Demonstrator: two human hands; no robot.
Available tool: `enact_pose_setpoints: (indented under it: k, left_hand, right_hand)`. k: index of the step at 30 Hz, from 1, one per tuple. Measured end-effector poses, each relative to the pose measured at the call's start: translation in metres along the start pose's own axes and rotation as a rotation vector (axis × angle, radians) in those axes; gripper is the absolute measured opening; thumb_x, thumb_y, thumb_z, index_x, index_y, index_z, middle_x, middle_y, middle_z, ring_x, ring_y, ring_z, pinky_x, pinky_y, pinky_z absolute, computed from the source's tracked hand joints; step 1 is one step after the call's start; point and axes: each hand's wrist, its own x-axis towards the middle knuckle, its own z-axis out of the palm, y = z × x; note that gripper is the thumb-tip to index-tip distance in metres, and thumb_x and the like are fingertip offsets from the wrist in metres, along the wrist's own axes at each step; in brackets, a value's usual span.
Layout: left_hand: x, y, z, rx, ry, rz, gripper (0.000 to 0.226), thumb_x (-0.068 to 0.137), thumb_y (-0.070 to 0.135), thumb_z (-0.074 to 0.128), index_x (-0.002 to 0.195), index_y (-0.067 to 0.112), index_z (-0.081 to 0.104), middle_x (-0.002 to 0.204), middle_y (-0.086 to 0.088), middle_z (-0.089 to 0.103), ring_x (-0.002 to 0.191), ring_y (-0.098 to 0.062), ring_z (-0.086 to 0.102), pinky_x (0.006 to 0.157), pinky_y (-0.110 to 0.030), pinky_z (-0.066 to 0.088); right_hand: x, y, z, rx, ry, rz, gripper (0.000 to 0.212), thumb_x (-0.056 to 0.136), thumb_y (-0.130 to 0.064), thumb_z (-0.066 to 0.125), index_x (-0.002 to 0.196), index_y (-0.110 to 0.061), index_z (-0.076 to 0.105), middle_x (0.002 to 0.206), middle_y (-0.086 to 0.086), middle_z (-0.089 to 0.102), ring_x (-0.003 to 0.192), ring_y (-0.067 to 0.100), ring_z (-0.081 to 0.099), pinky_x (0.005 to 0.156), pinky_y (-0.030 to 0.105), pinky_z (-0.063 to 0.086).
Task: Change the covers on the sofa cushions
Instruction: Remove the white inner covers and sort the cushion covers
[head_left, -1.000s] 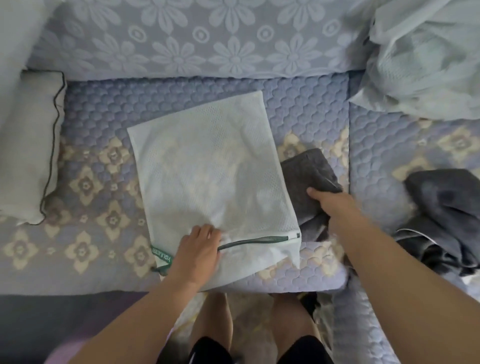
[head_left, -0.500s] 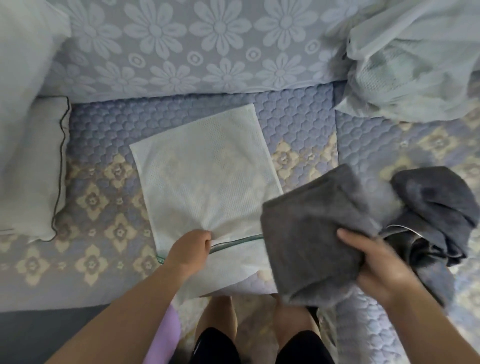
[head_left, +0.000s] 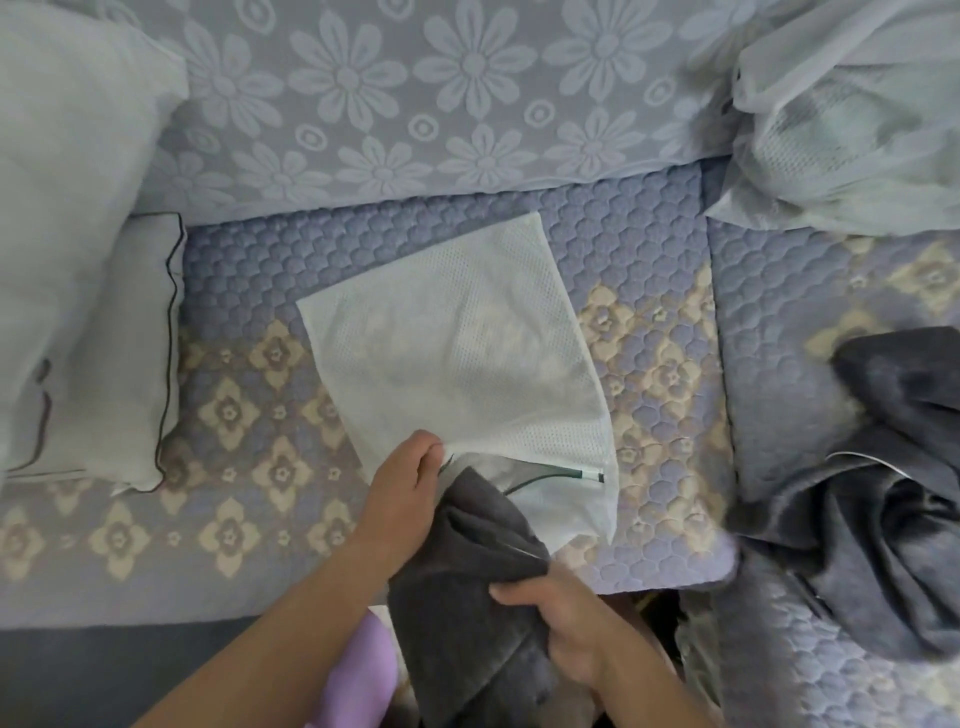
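Left hand (head_left: 402, 488) pinches mesh bag (head_left: 462, 364) opening at sofa (head_left: 249, 426) front edge; right hand (head_left: 566, 631) grips grey cover (head_left: 467, 597).

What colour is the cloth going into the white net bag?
Dark grey cloth, seen in the head view, held at the mesh bag opening.

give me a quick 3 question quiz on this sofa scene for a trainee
1. True or false: the right hand grips the grey cover.
2. What does the left hand hold? A) the pillow B) the open edge of the mesh bag C) nothing
3. Where does the other dark fabric heap lie?

Key
1. True
2. B
3. On the seat to the right, apart from the bag.
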Motion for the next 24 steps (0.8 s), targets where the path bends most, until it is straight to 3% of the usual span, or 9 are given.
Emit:
enact_pose_setpoints:
  k: [3, 6, 8, 11, 14, 18, 21, 24]
  left_hand:
    - [-0.004, -0.016, -0.006, 0.067, -0.033, 0.078, 0.025, 0.107, 0.023, 0.043, 0.083, 0.027, 0.050, 0.076, 0.008, 0.057, 0.071, -0.009, 0.055, 0.071, -0.031, 0.046]
    - [-0.009, -0.034, -0.018, 0.274, -0.040, 0.157, 0.026, 0.104, 0.046, 0.036, 0.087, 0.031, 0.049, 0.068, 0.005, 0.058, 0.063, -0.019, 0.057, 0.061, -0.041, 0.049]
    - [-0.013, -0.040, -0.025, 0.399, -0.039, 0.192, 0.028, 0.098, 0.049, 0.052, 0.092, 0.022, 0.056, 0.063, 0.006, 0.056, 0.056, -0.019, 0.056, 0.053, -0.036, 0.045]
    - [-0.019, -0.046, -0.027, 0.632, -0.037, 0.230, 0.035, 0.073, 0.021, 0.088, 0.099, 0.019, 0.064, 0.069, 0.003, 0.064, 0.059, -0.022, 0.063, 0.053, -0.033, 0.049]
    - [-0.020, -0.053, -0.029, 0.463, 0.108, -0.047, 0.034, 0.073, -0.001, 0.076, 0.100, 0.014, 0.061, 0.087, -0.004, 0.063, 0.079, -0.028, 0.061, 0.066, -0.038, 0.049]
    - [-0.027, -0.058, -0.024, 0.323, 0.265, -0.386, 0.024, 0.082, 0.001, 0.063, 0.101, 0.010, 0.052, 0.100, -0.011, 0.055, 0.084, -0.031, 0.054, 0.067, -0.040, 0.043]
    - [-0.036, -0.048, -0.015, 0.137, 0.244, -0.391, 0.017, 0.089, 0.004, 0.057, 0.095, 0.015, 0.046, 0.097, -0.008, 0.053, 0.078, -0.027, 0.053, 0.067, -0.040, 0.042]
    - [-0.048, -0.027, -0.010, 0.010, 0.298, -0.242, 0.018, 0.095, 0.006, 0.055, 0.094, 0.021, 0.045, 0.086, 0.003, 0.051, 0.075, -0.014, 0.053, 0.065, -0.032, 0.038]
  right_hand:
    - [0.011, -0.022, 0.005, -0.028, 0.013, -0.037, 0.042, 0.082, 0.002, 0.072, 0.124, -0.003, 0.067, 0.119, 0.023, 0.069, 0.113, 0.039, 0.066, 0.106, 0.053, 0.047]
    - [0.018, -0.044, 0.001, 0.096, 0.176, -0.097, 0.041, 0.083, -0.007, 0.075, 0.123, -0.005, 0.066, 0.112, 0.019, 0.073, 0.109, 0.036, 0.068, 0.099, 0.050, 0.053]
    - [0.017, -0.051, -0.005, 0.207, 0.261, -0.101, 0.038, 0.083, -0.009, 0.076, 0.119, -0.007, 0.068, 0.107, 0.017, 0.075, 0.108, 0.036, 0.068, 0.095, 0.051, 0.054]
    - [0.013, -0.048, -0.007, 0.324, 0.277, -0.088, 0.035, 0.085, -0.011, 0.075, 0.119, -0.008, 0.068, 0.110, 0.019, 0.074, 0.109, 0.038, 0.067, 0.093, 0.055, 0.054]
    - [0.013, -0.038, -0.004, 0.420, 0.264, -0.130, 0.041, 0.086, -0.015, 0.073, 0.126, -0.008, 0.063, 0.116, 0.021, 0.071, 0.112, 0.039, 0.066, 0.092, 0.056, 0.054]
    - [0.020, -0.033, 0.008, 0.585, 0.186, -0.232, 0.050, 0.087, -0.021, 0.067, 0.134, -0.005, 0.058, 0.126, 0.022, 0.066, 0.118, 0.041, 0.062, 0.092, 0.056, 0.054]
    - [0.025, -0.037, 0.020, 0.651, 0.113, -0.337, 0.043, 0.095, -0.023, 0.058, 0.134, -0.004, 0.057, 0.129, 0.018, 0.066, 0.117, 0.032, 0.066, 0.089, 0.049, 0.058]
    - [0.031, -0.039, 0.031, 0.573, 0.065, -0.336, 0.037, 0.097, -0.008, 0.054, 0.134, -0.001, 0.056, 0.131, 0.018, 0.065, 0.122, 0.033, 0.062, 0.101, 0.049, 0.049]
